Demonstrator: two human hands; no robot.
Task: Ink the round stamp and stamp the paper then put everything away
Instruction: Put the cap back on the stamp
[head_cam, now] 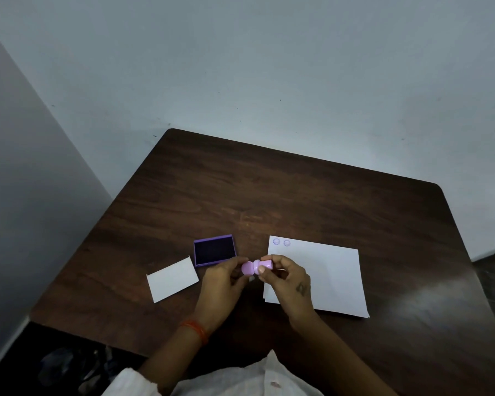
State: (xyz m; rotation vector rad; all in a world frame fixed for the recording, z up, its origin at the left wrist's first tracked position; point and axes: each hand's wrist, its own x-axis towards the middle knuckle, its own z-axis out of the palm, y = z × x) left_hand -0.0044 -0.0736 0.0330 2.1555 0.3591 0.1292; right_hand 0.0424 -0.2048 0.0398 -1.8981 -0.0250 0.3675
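Above the table's front middle I hold a small lilac round stamp (265, 264) sideways in my right hand (287, 281). My left hand (223, 281) pinches its lilac cap (247, 268), which sits right at the stamp's end. An open purple ink pad (214, 250) with a dark pad lies just behind my left hand. To the right lies a white paper (326, 278), partly under my right hand, with two faint purple round prints (281, 242) at its far left corner.
A small white card-like lid (172, 279) lies on the dark wooden table (269, 195) left of the ink pad. A pale wall stands behind the table. Dark floor shows at the left and right edges.
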